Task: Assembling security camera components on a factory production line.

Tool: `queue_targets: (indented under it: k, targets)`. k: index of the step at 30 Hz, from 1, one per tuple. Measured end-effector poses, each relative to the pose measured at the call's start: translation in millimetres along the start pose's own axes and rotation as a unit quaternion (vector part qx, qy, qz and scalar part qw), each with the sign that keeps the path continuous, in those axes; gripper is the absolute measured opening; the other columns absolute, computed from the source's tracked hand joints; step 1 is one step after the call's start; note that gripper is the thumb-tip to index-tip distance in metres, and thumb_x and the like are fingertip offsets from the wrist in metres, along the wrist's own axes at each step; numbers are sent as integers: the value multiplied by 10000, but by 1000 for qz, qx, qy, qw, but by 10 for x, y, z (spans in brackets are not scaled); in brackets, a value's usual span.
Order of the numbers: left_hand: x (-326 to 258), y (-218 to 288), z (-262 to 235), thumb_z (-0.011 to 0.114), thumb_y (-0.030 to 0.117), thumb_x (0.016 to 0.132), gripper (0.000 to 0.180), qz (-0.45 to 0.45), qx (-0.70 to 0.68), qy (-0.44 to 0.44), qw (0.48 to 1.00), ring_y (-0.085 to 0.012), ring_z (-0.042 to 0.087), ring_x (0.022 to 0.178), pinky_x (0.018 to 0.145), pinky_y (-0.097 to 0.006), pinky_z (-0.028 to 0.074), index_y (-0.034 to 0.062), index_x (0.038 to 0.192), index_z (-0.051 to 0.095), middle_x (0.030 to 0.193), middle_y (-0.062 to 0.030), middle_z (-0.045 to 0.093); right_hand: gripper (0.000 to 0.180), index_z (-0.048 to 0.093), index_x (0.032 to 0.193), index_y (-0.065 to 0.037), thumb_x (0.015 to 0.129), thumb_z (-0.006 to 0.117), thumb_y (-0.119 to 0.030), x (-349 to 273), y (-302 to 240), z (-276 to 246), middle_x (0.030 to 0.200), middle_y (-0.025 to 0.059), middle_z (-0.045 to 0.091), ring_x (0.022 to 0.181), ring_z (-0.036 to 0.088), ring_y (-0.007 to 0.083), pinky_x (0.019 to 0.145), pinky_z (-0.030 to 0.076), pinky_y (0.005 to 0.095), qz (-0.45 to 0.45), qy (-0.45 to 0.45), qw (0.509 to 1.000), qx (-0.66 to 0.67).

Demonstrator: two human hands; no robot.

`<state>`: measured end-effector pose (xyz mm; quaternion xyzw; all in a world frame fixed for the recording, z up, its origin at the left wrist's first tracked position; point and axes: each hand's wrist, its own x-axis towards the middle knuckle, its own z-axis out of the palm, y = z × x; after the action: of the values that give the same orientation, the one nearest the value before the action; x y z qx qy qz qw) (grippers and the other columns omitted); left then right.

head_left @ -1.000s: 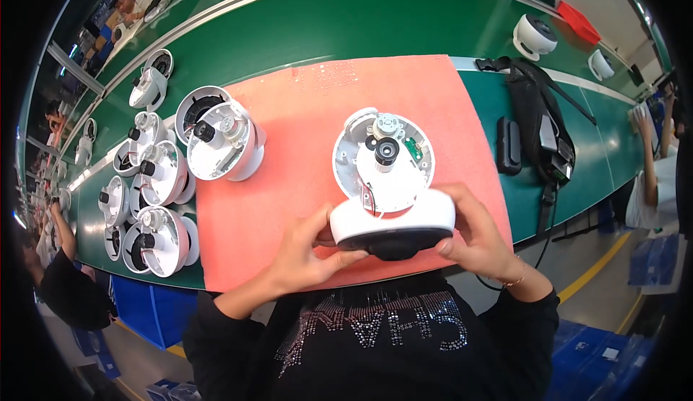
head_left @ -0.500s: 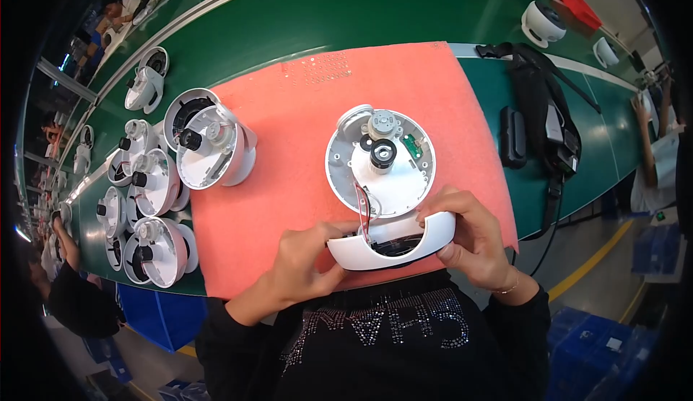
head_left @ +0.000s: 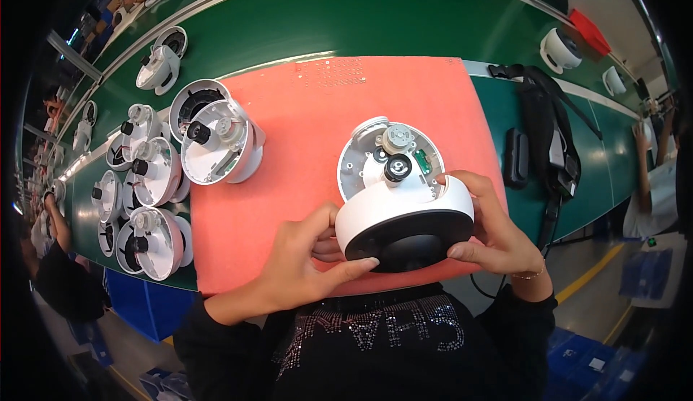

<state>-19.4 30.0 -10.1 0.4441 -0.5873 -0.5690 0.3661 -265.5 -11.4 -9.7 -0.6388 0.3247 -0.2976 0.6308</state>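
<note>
Green workbench (head_left: 404, 18) under it all, salmon-pink mat (head_left: 303, 148) spread flat across the middle; open white housings (head_left: 155, 177) clustered along the left side, black strap and pouch (head_left: 538, 137) lying at the right

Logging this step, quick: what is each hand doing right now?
Left hand: closed on the white round housing, at its left rim.
Right hand: closed on the same housing, at its right rim.
</note>
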Motion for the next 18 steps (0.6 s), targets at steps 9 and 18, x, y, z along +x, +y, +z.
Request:
queue_targets:
  k: [9,18]
  targets:
    - [60,77,-15,648,54,768,282,-35,-110,47,992,-143,594,847,748,-271,512,-52,956,467,898,-142,610,804,142,1334,-63,730,673,-66,152,-95,-51,1213,125,409,1099,464,184,846,445,309,10,-45,999,24]
    - [192,43,42,663,138,767,352,-11,-84,92,992,-161,609,807,739,-283,512,-61,990,477,881,-140,610,796,139,1341,-51,728,640,31,344,-151,-91,1208,146,425,1140,426,196,896,408,308,-9,-26,999,44]
